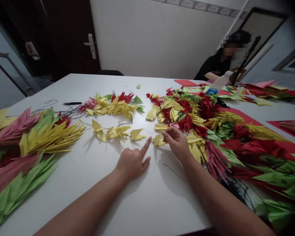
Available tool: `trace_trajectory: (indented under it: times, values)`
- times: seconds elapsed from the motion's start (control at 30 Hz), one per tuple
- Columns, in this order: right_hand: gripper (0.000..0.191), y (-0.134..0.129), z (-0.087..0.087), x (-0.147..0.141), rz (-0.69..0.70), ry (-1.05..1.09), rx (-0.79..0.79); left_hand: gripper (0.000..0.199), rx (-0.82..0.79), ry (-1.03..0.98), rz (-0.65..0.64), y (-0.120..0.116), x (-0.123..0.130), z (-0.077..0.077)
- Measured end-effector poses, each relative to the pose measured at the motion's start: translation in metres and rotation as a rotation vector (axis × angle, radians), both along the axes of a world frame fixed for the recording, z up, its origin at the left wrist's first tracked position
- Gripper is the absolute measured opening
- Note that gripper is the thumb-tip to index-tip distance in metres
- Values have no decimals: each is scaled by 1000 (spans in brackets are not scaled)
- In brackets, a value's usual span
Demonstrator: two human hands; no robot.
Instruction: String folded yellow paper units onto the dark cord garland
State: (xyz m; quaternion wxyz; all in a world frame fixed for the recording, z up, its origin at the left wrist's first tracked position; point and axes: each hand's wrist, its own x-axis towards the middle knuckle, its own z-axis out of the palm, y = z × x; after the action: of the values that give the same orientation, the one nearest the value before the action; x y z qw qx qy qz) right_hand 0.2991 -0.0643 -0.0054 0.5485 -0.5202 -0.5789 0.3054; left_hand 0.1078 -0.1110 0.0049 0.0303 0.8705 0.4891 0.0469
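A dark thread runs across the white table (93,196) with yellow folded paper pieces strung on it, origami-crane-like in shape; one yellow piece (137,134) lies just left of my left hand. My left hand (134,162) has its index finger stretched out to the thread and its thumb apart, with the other fingers curled and nothing held. My right hand (177,142) pinches the edge of a yellow folded paper piece (158,140). Another yellow piece (160,127) lies right behind it. Between my forearms rests a thin needle-like rod (174,172).
Strung bundles of folded paper (51,139) lie at left, and a large colourful heap (186,108) at right. A yellow and red garland (115,106), a black pen-like tool (72,103) and a bottle (220,83) lie farther back. Another person (212,67) sits behind the table.
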Motion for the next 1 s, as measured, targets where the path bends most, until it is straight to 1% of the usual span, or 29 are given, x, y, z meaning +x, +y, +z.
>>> trace_trajectory:
  times: [0.07, 0.1, 0.17, 0.23, 0.27, 0.33, 0.43, 0.47, 0.5, 0.53, 0.6, 0.63, 0.67, 0.7, 0.73, 0.77, 0.8, 0.9, 1.0]
  values:
    - [37, 0, -2, 0, 7, -3, 5, 60, 12, -20, -74, 0, 16, -1]
    - [36, 1, -2, 0, 11, -6, 0, 60, 23, -24, -79, 1, 24, -2]
    - [36, 2, -2, 2, 3, -4, -13, 58, 21, -31, -51, 3, 37, -2]
    - [36, 4, -1, 4, -24, 17, -21, 57, 13, -38, -31, 4, 41, -1]
    - [36, 5, 1, 5, -40, 31, -23, 56, 8, -39, -39, 3, 39, -1]
    - [36, 5, 4, 7, -67, 52, -30, 56, -3, -32, -41, 0, 26, 0]
    - [36, 5, 6, 7, -62, 51, -36, 55, -36, -49, -100, -5, -12, 0]
    - [36, 4, 5, 7, -52, 46, -31, 54, -34, -73, -74, -6, -28, 1]
    - [35, 3, 5, 6, -38, 39, -27, 54, -26, -106, -9, -7, -44, 1]
    - [35, 3, 3, 6, -23, 30, -23, 54, -15, -144, 99, -6, -61, 3]
    - [34, 2, 0, 5, 4, 3, -21, 56, 48, -296, 432, -2, -94, 5]
    - [33, 1, -1, 5, 14, -12, -20, 58, 105, -440, 581, 2, -108, 5]
    - [33, 1, -2, 5, 18, -23, -18, 61, 210, -576, 683, 7, -120, 4]
    - [33, 1, -2, 5, 17, -30, -16, 62, 332, -654, 731, 14, -129, 2]
    - [33, 1, -3, 5, 14, -32, -17, 65, 424, -683, 741, 21, -136, 0]
    - [33, 1, -3, 5, 9, -32, -20, 67, 467, -676, 736, 28, -141, -4]
    - [33, 0, -2, 5, 1, -28, -25, 67, 431, -626, 727, 35, -143, -8]
    - [34, 0, 0, 2, -30, -13, -44, 71, 356, -524, 776, 53, -140, -19]
    - [36, 0, 1, 0, -61, 28, -47, 64, 275, -412, 748, 60, -132, -22]
